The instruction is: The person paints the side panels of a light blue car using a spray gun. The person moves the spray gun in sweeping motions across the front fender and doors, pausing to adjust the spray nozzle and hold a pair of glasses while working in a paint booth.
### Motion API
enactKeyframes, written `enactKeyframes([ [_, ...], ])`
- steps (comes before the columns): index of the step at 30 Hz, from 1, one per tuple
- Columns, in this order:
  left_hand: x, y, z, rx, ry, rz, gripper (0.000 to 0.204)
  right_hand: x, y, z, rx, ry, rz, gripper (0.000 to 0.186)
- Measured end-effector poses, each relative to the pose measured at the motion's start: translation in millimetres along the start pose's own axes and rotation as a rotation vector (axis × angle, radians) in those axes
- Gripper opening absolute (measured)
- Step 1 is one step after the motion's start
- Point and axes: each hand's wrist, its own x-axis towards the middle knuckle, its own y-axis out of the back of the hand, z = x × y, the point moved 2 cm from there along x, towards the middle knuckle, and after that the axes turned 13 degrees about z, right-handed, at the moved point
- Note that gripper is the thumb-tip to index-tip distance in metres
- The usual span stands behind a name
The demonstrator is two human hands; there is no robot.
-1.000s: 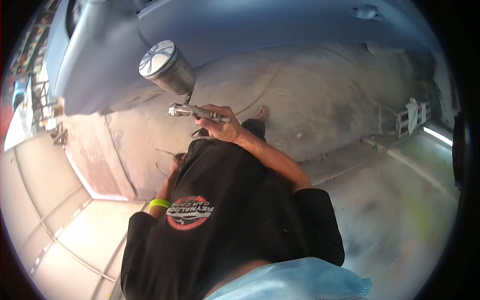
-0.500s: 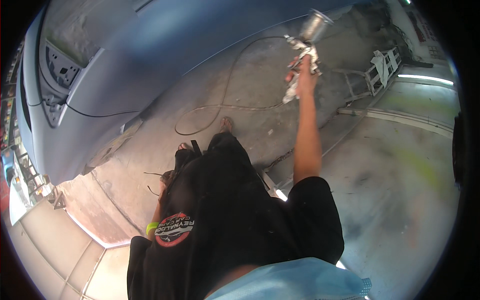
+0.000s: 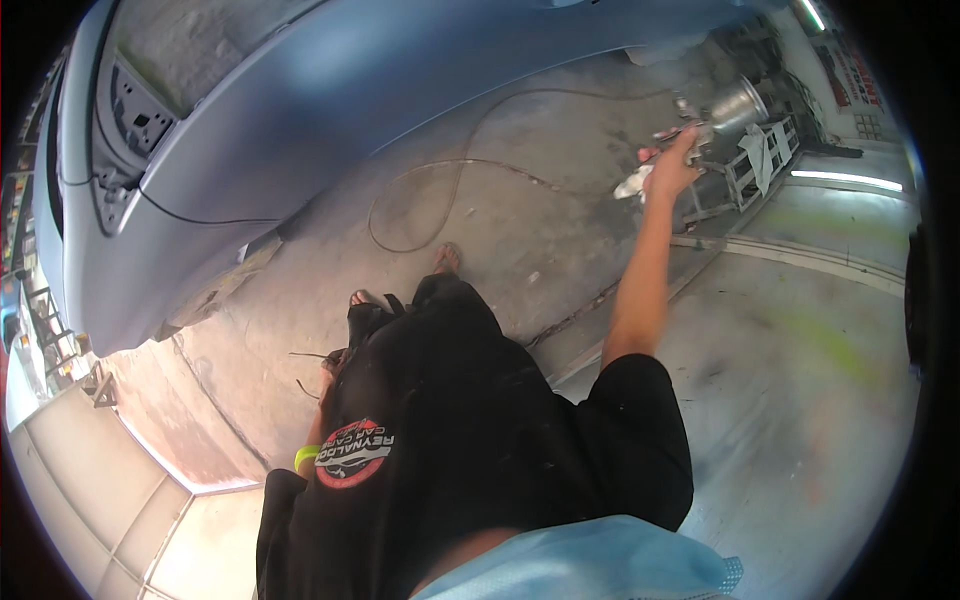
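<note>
My right hand (image 3: 672,170), arm stretched out to the upper right, is closed round the handle of a paint spray gun (image 3: 693,128). A silvery cup (image 3: 738,106) sits on the gun, tilted to the right, and whitish wrapping shows at the handle's lower end. From the gun's side a thin air hose (image 3: 465,162) loops over the floor. My left hand (image 3: 332,368) is down beside my dark clothes, partly hidden, with fingers curled. Two thin dark strands stick out by it; what they belong to I cannot make out. The blue-grey car body (image 3: 330,110) spans the upper left.
Behind the gun stands a pale metal frame (image 3: 740,180) with a cloth (image 3: 762,158) over it. A paint-stained panelled wall (image 3: 790,370) runs down the right. My feet (image 3: 447,258) are on the concrete floor (image 3: 540,240), near the hose loop.
My right hand has swung the spray gun right and slightly down, away from the car body, tilting its cup further right. The hose has shifted with it. My left hand stays by my side.
</note>
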Motion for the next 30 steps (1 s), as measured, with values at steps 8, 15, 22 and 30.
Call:
enactKeyframes([
  [8, -10.6, 29.8, 67.4, 0.350, 0.094, 0.004, 0.042, -251.2, 12.6, 10.9, -0.146, -0.068, -0.633, 0.037],
  [15, -10.9, 78.2, 15.4, 0.287, 0.090, 0.027, 0.041, -460.0, -9.5, 4.1, 0.024, -0.139, -1.208, 0.025],
  [22, -27.1, 111.3, 10.0, 0.409, -0.027, 0.008, 0.045, -464.8, -34.7, -7.9, 0.126, -0.362, -1.468, 0.027],
  [30, -1.9, 75.2, 22.7, 0.219, -0.038, -0.016, 0.041, -234.0, -34.0, -4.7, -0.169, -0.209, -0.692, 0.049],
])
